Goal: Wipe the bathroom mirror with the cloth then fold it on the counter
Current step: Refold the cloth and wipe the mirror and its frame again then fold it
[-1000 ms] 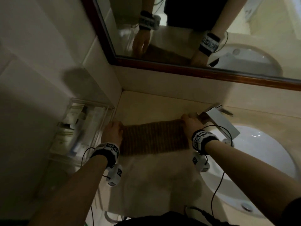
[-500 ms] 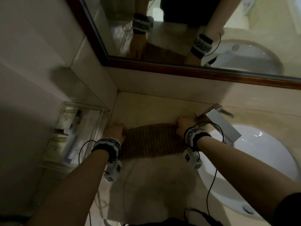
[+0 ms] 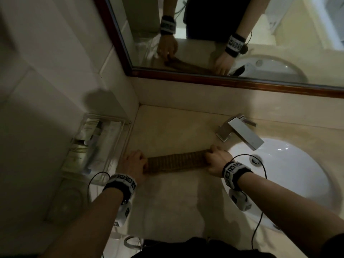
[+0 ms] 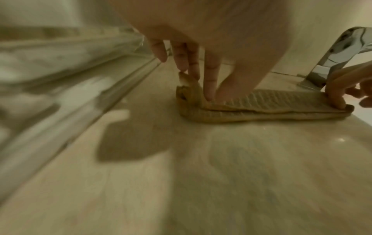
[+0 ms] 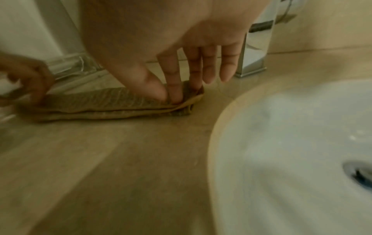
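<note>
Cloth: a brown ribbed cloth point(image 3: 176, 162) lies on the counter as a long narrow strip, folded over so that at least 2 layers show along its near edge in both wrist views. It runs left to right between the 2 hands, just in front of the tap.
Left hand: the left hand point(image 3: 133, 162) is at the strip's left end. In the left wrist view its thumb and fingers point(image 4: 209, 82) pinch the top layer, which turns upward at that end.
Right hand: the right hand point(image 3: 216, 160) is at the strip's right end, close to the basin's rim. In the right wrist view its thumb and index fingertips point(image 5: 173, 93) are clamped on the top layer's corner, while the other fingers hang straight beside it.
Counter: a beige stone counter point(image 3: 167, 202) carries the cloth; shadows of the arms fall across it.
Mirror: the mirror point(image 3: 279, 25) with a dark wood frame hangs above the counter's back edge and reflects both hands and the cloth.
Basin: a white oval basin point(image 3: 290, 174) is sunk in the counter at the right, with a metal drain.
Tap: a square chrome tap point(image 3: 240, 131) stands behind the cloth's right end, its spout over the basin.
Clear box: a transparent box point(image 3: 96, 144) holding toiletries stands against the left wall, just beside the left hand.
</note>
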A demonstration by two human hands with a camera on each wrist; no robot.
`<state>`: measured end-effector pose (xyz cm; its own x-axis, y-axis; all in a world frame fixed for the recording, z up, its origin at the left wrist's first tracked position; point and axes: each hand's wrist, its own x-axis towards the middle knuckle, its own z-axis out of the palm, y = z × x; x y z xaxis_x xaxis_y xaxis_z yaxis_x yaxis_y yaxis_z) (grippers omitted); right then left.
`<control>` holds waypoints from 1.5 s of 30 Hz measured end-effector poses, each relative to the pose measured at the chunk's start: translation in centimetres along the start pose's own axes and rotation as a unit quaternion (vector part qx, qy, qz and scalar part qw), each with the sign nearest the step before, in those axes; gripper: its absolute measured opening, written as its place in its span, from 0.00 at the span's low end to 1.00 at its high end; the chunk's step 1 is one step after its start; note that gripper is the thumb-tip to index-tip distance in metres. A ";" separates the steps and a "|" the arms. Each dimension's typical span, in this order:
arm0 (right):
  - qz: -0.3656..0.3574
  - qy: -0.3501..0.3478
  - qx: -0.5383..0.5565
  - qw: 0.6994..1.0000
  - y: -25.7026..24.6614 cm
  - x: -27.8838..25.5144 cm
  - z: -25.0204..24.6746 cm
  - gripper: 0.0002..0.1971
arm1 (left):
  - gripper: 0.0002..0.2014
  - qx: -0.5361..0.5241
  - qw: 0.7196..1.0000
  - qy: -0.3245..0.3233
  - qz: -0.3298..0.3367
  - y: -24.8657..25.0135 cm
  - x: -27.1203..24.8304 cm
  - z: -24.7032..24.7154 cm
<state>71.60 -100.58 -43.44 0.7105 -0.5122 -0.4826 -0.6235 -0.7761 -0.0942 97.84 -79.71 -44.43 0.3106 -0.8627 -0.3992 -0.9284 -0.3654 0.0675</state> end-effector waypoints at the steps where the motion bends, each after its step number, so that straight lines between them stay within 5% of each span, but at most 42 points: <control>1: 0.003 0.012 0.012 1.000 -0.1 -0.3 0.2 0.16 | 0.10 -0.014 1.000 0.011 -0.005 0.2 -0.6 0.3; 6: 0.032 0.069 0.016 0.997 -0.5 0.8 -0.4 0.12 | 0.09 -0.078 0.991 0.093 -0.051 1.1 -0.1 0.2; 11: 0.027 0.011 -0.007 1.000 -0.2 3.3 0.2 0.23 | 0.20 -0.026 0.995 -0.036 -0.086 2.0 2.3 -0.3; 14: 0.038 -0.047 -0.014 0.998 -0.2 3.7 0.0 0.21 | 0.19 -0.042 0.989 -0.094 -0.103 2.2 2.9 -0.5; 18: 0.049 -0.020 0.067 0.996 0.0 2.3 -1.7 0.13 | 0.15 -0.058 0.988 -0.089 -0.114 2.1 3.4 -3.0; 21: 0.063 0.052 0.184 0.980 0.3 0.7 -5.6 0.07 | 0.09 -0.110 0.985 -0.017 -0.132 1.7 3.8 -7.8; 26: 0.060 0.297 0.226 0.926 2.2 -2.6 -14.8 0.05 | 0.10 -0.151 0.963 0.150 -0.165 0.4 4.3 -18.2; 31: 0.066 0.510 0.216 0.830 3.8 -6.6 -27.9 0.05 | 0.09 -0.196 0.897 0.386 -0.095 3.2 2.0 -32.6; 35: 0.074 0.606 0.240 0.755 4.1 -10.7 -38.6 0.04 | 0.08 -0.211 0.822 0.528 -0.033 5.2 0.6 -43.1; 41: 0.016 0.706 0.249 0.663 4.6 -14.3 -51.1 0.04 | 0.03 -0.339 0.727 0.596 0.032 6.1 -0.3 -56.2; 45: 0.034 0.735 0.255 0.627 4.2 -14.5 -56.6 0.06 | 0.02 -0.416 0.661 0.624 0.032 7.7 -0.1 -61.7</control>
<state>77.15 -117.29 12.47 -0.0243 -0.6138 0.7891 -0.4251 -0.7081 -0.5639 103.24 -103.96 12.54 0.6853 -0.3120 0.6580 -0.6749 0.0674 0.7348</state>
